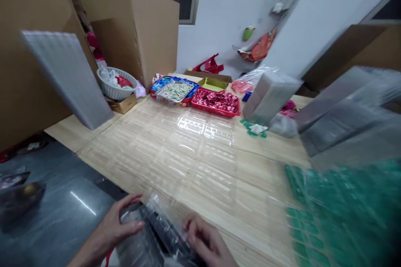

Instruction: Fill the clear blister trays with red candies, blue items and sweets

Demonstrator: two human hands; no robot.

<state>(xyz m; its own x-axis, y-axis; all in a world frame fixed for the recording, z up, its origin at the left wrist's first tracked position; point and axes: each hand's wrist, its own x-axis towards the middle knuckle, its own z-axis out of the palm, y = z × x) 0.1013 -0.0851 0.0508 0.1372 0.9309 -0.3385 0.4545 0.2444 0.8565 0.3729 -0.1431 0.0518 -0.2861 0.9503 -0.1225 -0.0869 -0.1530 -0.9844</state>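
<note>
Close to my body at the table's near edge, a bundle of clear plastic trays (pixel 138 244) and dark trays (pixel 169 233) is blurred by motion. My left hand (pixel 117 225) is wrapped round the upper left end of the clear trays, thumb on the near side and fingers over the far side. On the right of the bundle, my right hand (pixel 203 238) has curled fingers at the edge of the dark trays and their clear film. Clear empty trays (pixel 184 154) lie flat in rows on the wooden table (pixel 269 183).
At the back are a red basket of red packets (pixel 216 102), a metal tray of small packets (pixel 175 91) and a white basket (pixel 117 85). Tray stacks stand left (pixel 69 79) and right (pixel 272 94). Green trays (pixel 351 217) lie at right.
</note>
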